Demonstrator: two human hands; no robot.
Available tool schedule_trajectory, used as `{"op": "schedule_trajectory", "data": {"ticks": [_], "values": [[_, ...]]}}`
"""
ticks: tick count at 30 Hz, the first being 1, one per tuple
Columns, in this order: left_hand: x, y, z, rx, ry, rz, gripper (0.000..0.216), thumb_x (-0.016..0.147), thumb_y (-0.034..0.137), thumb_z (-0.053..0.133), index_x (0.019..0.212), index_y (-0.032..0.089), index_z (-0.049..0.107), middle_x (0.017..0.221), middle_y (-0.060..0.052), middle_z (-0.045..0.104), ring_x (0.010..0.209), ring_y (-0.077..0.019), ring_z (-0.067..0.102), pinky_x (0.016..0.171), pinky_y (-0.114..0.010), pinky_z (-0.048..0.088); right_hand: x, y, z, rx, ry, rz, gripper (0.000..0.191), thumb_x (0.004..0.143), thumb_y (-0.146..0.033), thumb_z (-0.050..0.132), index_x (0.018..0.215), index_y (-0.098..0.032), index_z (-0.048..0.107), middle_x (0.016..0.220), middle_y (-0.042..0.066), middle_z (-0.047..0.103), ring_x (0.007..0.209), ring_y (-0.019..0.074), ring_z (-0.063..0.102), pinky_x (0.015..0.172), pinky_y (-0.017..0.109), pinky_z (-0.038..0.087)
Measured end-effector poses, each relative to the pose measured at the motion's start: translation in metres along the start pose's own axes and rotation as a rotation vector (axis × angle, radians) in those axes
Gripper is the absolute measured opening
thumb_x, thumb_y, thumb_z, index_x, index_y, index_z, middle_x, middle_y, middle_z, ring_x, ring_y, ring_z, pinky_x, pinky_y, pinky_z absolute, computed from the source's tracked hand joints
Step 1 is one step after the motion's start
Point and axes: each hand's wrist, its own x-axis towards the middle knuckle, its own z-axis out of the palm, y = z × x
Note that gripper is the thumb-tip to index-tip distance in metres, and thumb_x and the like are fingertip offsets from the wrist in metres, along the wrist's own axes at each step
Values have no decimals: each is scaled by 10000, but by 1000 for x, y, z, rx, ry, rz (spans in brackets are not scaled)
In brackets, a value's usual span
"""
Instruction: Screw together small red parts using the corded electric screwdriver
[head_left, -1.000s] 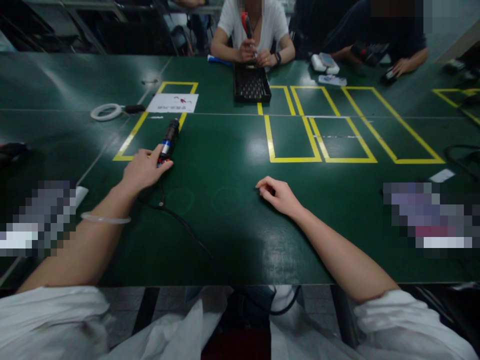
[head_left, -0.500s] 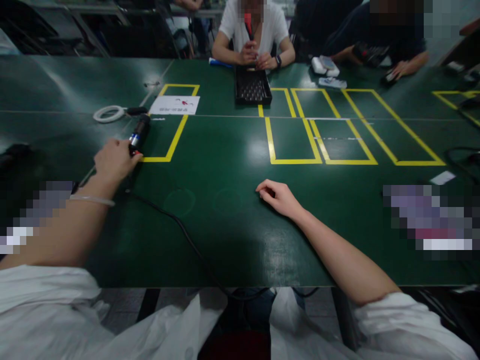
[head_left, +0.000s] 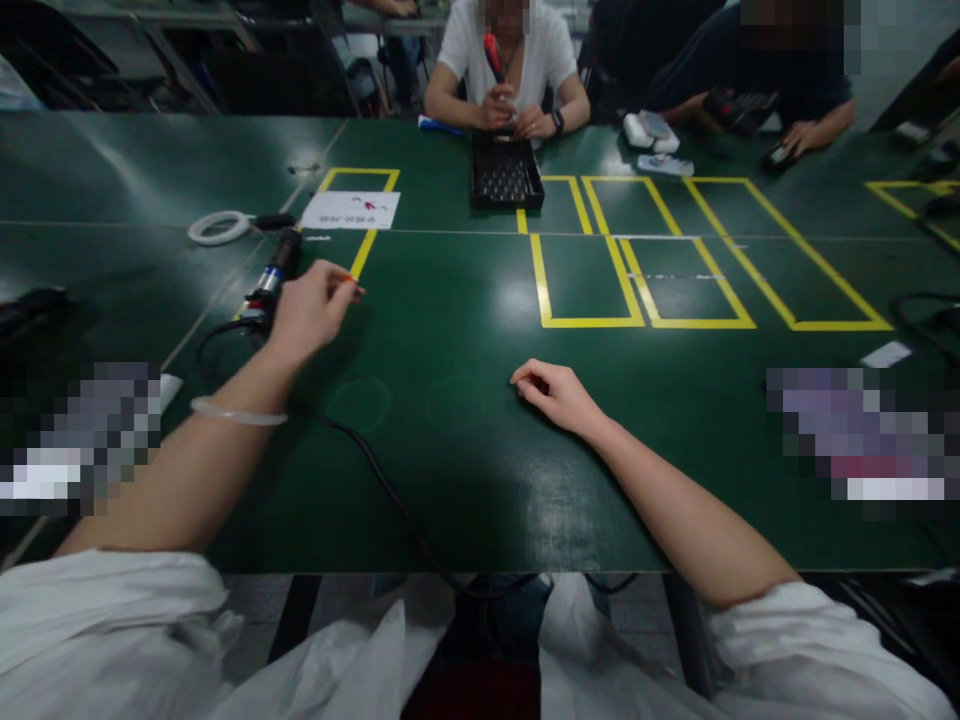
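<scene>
My left hand (head_left: 311,305) hovers just above the green table (head_left: 450,440), fingers loosely curved and apart, nothing in them. Right beside it on the left lies a black electric screwdriver (head_left: 274,272) with a blue band, its tip pointing away from me; the hand is off it. Its black cable (head_left: 375,475) loops behind my wrist and runs over the table's near edge. My right hand (head_left: 559,392) rests on the table near the middle, fingers curled under in a loose fist, with nothing visible inside.
Yellow tape rectangles (head_left: 589,322) mark the table. A white sheet (head_left: 351,209), a white ring (head_left: 217,227) and a black tray (head_left: 504,172) lie farther back. A person (head_left: 510,70) across holds a red-handled tool; another person's arm (head_left: 817,125) rests at the far right.
My left hand carried the screwdriver to the left, set it down, let go, and has swung to the right of it. My right hand has stayed put.
</scene>
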Motion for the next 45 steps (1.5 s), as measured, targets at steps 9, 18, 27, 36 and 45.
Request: {"op": "schedule_trajectory", "data": {"ticks": [9,18,27,36,45], "values": [[-65,104,103,-715,-678,173,501,954,362,522,1376,95,487,772,-27,610,701,-126,586,688,-254,474,-1,4,3,290,-19,54,347,872,-339,649,1168,-204,527,800,-20,624,649,112,550,615,236,424],[-79,94,126,-775,-752,219,622,948,378,540,1471,81,384,751,-15,584,703,-127,570,683,-245,455,1,1,5,235,-75,4,192,886,-288,628,1036,-209,538,812,-11,640,678,120,574,627,249,446],[-80,95,127,-767,-732,218,576,970,373,515,1452,74,410,812,-49,638,743,-137,611,728,-259,493,-1,-2,8,201,-24,-15,138,898,-285,612,985,-210,536,790,-13,623,648,112,553,615,248,444],[-77,91,130,-819,-686,172,411,969,395,502,1223,76,548,873,-80,668,725,-143,633,722,-280,508,-1,-2,7,231,40,2,158,860,-271,638,961,-208,535,770,-20,613,602,102,529,572,242,423],[-76,90,132,-928,-701,145,257,947,339,547,1031,96,565,864,-75,661,733,-127,626,719,-261,503,1,1,9,238,68,-3,175,848,-281,642,962,-213,529,773,-14,622,593,105,530,551,237,420]]}}
